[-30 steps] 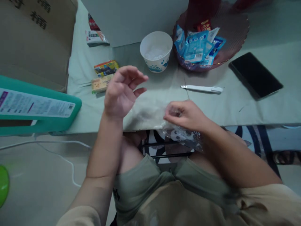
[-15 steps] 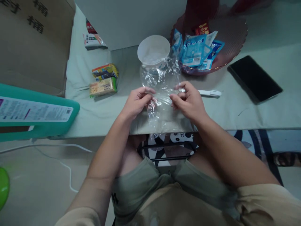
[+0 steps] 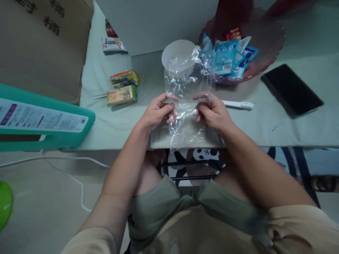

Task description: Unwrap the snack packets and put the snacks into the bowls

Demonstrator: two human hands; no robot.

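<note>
Clear plastic film (image 3: 184,123), one second ago at the right hand (image 3: 215,113) alone, now spans both hands | left hand (image 3: 155,112) and right hand each pinch its side | position: nearside of paper cup (image 3: 176,53), overlapping its front | apparent step: spreading film; next move calls for even tension

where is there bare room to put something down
Left cloth, between beige packet, teal container and front edge; right cloth, between white handle, black device and that edge, save a thread-like mark. Crowded: the middle, where left hand and right hand hold plastic film that overlaps cup and bowl in view.
</note>
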